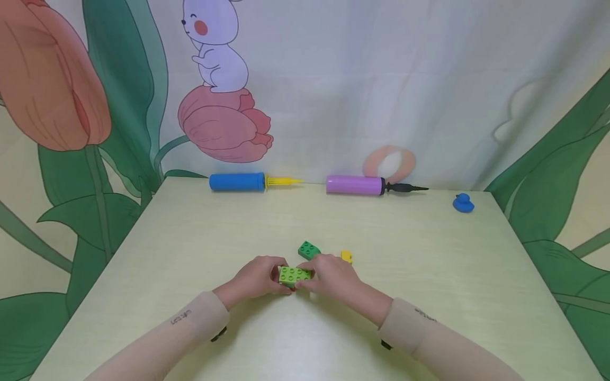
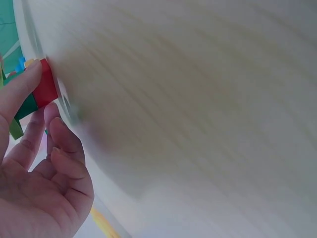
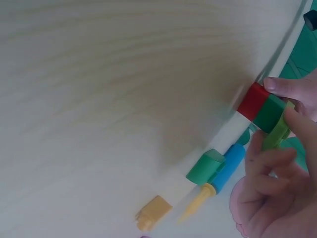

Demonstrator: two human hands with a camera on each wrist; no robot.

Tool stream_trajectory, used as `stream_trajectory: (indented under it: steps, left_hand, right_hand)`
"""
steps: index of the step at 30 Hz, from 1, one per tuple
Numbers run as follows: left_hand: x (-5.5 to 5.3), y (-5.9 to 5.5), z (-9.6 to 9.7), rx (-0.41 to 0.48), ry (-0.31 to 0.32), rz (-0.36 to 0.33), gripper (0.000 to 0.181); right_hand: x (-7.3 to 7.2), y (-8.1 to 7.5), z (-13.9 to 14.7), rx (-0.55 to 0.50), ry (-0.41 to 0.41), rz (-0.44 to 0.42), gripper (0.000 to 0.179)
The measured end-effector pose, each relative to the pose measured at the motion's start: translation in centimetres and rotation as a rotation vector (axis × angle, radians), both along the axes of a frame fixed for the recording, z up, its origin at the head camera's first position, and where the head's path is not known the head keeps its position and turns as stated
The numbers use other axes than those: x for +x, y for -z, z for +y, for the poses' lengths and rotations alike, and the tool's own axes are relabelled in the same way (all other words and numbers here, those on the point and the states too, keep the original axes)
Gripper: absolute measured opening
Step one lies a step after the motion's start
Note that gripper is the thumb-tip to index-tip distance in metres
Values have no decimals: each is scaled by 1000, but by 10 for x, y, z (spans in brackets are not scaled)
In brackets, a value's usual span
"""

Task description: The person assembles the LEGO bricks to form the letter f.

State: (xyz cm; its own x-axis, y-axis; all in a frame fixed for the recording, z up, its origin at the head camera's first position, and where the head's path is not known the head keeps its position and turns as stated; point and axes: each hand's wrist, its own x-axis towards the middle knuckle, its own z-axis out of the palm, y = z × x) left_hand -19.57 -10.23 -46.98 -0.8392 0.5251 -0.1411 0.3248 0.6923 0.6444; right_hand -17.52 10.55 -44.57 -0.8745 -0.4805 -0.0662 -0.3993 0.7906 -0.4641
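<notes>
Both hands meet at a small stack of toy building bricks near the middle of the table. On top is a lime-green brick (image 1: 294,275) with studs, over a dark green brick (image 3: 270,113) and a red brick (image 3: 253,100) at the bottom. My left hand (image 1: 259,276) pinches the stack low on its left side, with the thumb against the red and dark green bricks. From the right, my right hand (image 1: 331,272) grips the lime-green brick between thumb and fingers. Just beyond the hands lie a loose green brick (image 1: 308,250) and a small yellow brick (image 1: 346,257).
Along the table's back edge lie a blue hand pump (image 1: 236,182) with a yellow nozzle and a purple hand pump (image 1: 355,185) with a black nozzle. A blue toy duck (image 1: 463,203) sits at the back right corner. Behind hangs a printed curtain (image 1: 314,79).
</notes>
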Motion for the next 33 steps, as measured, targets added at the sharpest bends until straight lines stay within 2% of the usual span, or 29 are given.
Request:
stream_trajectory:
  steps: [4,8,17,24,33]
  left_hand:
    - [0,-1,1,3,5,2,31]
    - [0,-1,2,4,3,-8,33]
    - [-1,1,2,-19,-37,-26,38]
    - [2,1,1,-7,-32,-15,39]
    - [1,3,0,3,-33,-29,38]
  right_hand:
    - [0,-3,3,67,-5,12,43]
    - [-1,-7,11,65,38,-16,49]
    - [-14,-11,37,18,185,4,33]
    - [-21,-3,59,46,275,21,38]
    - [-31,13,77,82,305,-12,50]
